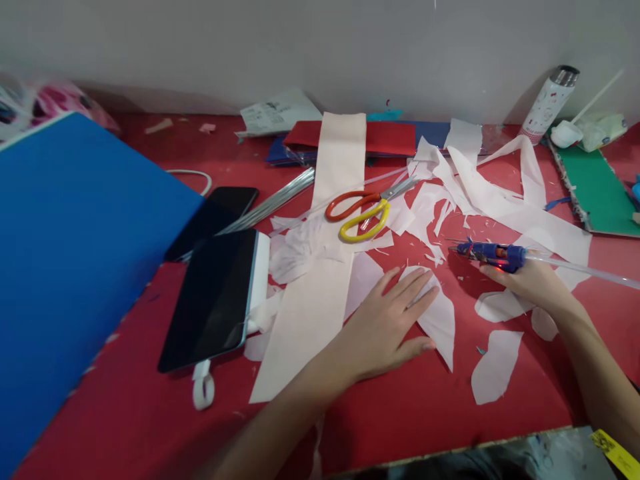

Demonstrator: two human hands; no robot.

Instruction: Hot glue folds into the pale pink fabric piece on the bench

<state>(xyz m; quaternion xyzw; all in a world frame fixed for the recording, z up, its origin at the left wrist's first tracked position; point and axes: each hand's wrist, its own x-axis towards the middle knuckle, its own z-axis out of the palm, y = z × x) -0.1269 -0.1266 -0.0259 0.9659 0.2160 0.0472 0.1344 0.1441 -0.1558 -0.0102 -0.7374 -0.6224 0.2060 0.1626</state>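
Note:
My left hand [395, 323] lies flat with fingers spread, its fingertips on a pale pink petal-shaped paper piece [440, 320]. In my right hand [535, 287] is a blue hot glue gun [493, 255], its nozzle pointing left and a clear glue stick [590, 268] sticking out of its back. A small red light glows on the gun. Beyond my left hand, scissors [367, 217] with one red and one yellow handle rest across a long cream paper strip [320, 287]. Another cut paper piece [497, 367] lies below my right hand.
A tablet [210, 300], a dark phone [220, 207] and a bundle of wires [280, 199] lie left of the strip. A large blue board [90, 267] covers the left side. Paper scraps [520, 207], a bottle [550, 103] and a green board [600, 190] are at the right.

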